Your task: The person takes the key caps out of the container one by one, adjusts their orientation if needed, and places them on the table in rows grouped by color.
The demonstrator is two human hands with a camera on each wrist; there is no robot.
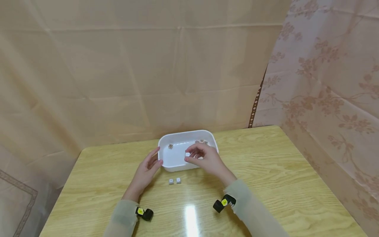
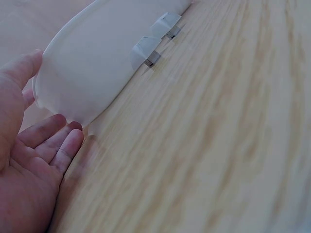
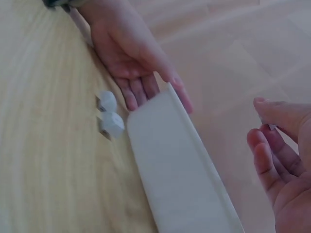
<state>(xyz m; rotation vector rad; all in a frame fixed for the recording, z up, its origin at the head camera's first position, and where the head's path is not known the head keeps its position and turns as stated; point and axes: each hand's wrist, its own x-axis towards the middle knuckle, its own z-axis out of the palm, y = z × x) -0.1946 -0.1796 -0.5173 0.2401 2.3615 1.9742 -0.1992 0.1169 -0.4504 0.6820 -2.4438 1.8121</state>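
My right hand point(image 1: 205, 158) pinches a small white block point(image 1: 187, 154), keycap-like, between thumb and fingertips over the white tray point(image 1: 174, 169). In the right wrist view, the fingers mostly hide that block point(image 3: 271, 126). My left hand point(image 1: 145, 172) rests against the tray's left end, its fingers spread along the outside and the thumb by the near corner. Two similar white blocks, a left one point(image 1: 171, 181) and a right one point(image 1: 178, 180), sit side by side on the table in front of the tray. The left wrist view shows darker parts beneath their white tops.
Inside the tray, a small brown square piece point(image 1: 170, 146) lies at the left, and several more brown pieces point(image 1: 202, 141) gather at the back right. The tray stands near the wooden table's point(image 1: 254, 164) back edge, before a beige cloth point(image 1: 148, 65).
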